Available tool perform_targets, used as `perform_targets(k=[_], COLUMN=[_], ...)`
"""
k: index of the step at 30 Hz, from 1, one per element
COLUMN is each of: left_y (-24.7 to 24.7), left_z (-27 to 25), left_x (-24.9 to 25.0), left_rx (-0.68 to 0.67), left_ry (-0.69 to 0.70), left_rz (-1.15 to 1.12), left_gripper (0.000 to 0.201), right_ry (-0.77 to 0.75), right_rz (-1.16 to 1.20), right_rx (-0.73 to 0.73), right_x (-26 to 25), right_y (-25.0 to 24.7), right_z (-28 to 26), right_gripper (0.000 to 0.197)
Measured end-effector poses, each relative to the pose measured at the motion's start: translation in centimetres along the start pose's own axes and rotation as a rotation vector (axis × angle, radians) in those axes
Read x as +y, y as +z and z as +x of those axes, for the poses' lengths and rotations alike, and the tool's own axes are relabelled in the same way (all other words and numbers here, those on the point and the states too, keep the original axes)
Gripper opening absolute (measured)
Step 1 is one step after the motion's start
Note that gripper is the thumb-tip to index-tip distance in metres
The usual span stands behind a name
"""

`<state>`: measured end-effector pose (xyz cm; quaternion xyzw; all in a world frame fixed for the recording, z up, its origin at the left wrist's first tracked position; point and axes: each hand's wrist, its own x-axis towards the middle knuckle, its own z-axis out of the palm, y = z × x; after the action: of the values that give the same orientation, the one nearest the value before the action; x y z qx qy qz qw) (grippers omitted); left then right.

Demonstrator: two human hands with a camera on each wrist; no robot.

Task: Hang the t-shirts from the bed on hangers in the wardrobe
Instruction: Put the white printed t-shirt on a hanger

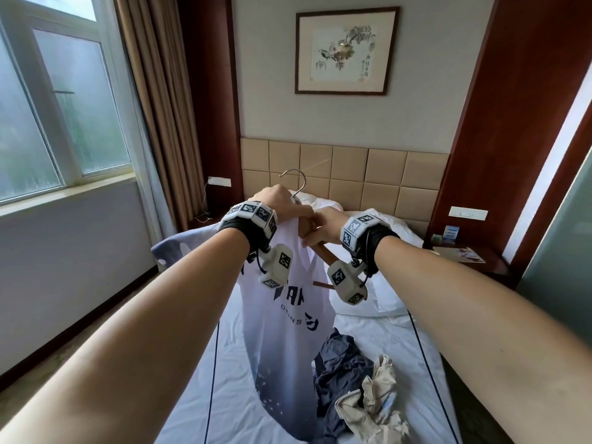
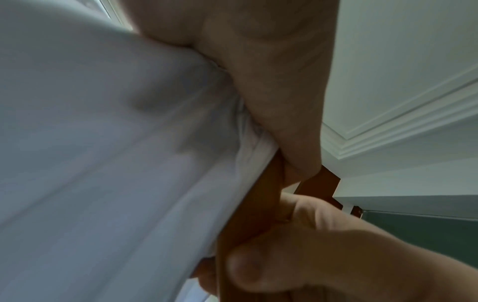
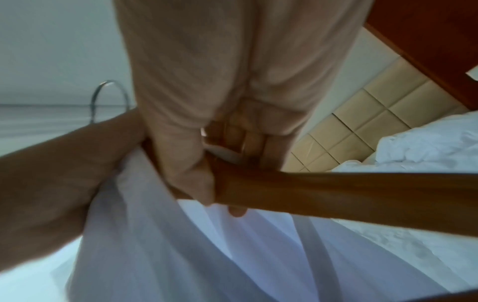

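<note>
A white t-shirt with dark lettering and a blue fade hangs above the bed, half threaded on a wooden hanger with a metal hook. My left hand grips the shirt's neck at the top of the hanger, just under the hook. My right hand grips the hanger's right arm and pinches the shirt's edge against it. In the right wrist view the wooden hanger runs off to the right, bare, with the t-shirt draped below. In the left wrist view the t-shirt fills the left.
On the bed lie a crumpled dark blue garment and a beige one, near my right forearm. Pillows rest by the padded headboard. A window and curtain are left; a nightstand stands right.
</note>
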<state>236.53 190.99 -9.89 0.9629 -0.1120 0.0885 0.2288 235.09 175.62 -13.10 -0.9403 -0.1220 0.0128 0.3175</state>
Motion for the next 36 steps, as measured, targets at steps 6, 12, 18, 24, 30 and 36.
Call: perform_targets(k=[6,12,18,24,30,36], left_y=[-0.2,-0.3,-0.9,-0.4,0.1,0.1], left_z=[-0.4,-0.6,-0.6,-0.6,-0.5,-0.4], left_x=[-0.7,-0.9,-1.1,-1.5,-1.7,-1.1], left_rx=[0.114,0.186,0.261,0.288,0.32,0.33], left_ry=[0.017,0.03,0.03,0.01,0.02,0.032], left_rz=[0.051,0.003,-0.081,-0.094,-0.106,-0.109], left_gripper=[0.04,0.038,0.035,0.034,0.033,0.033], right_ry=[0.143,0.254,0.469,0.526,0.548,0.629], right_rz=[0.252,-0.167,-0.177,-0.013,-0.624,-0.498], right_rx=[0.062,0.172,0.137,0.038,0.191,0.193], right_x=[2.2,4.2,6.9,8.7,10.3,11.5], right_y=[-0.3,-1.1,-1.7,-1.4,-0.8,-0.3], right_z=[0.3,-0.3,-1.0,-2.1,-2.7,-2.2], right_gripper=[0.007,0.028,0.037,0.037,0.041,0.038])
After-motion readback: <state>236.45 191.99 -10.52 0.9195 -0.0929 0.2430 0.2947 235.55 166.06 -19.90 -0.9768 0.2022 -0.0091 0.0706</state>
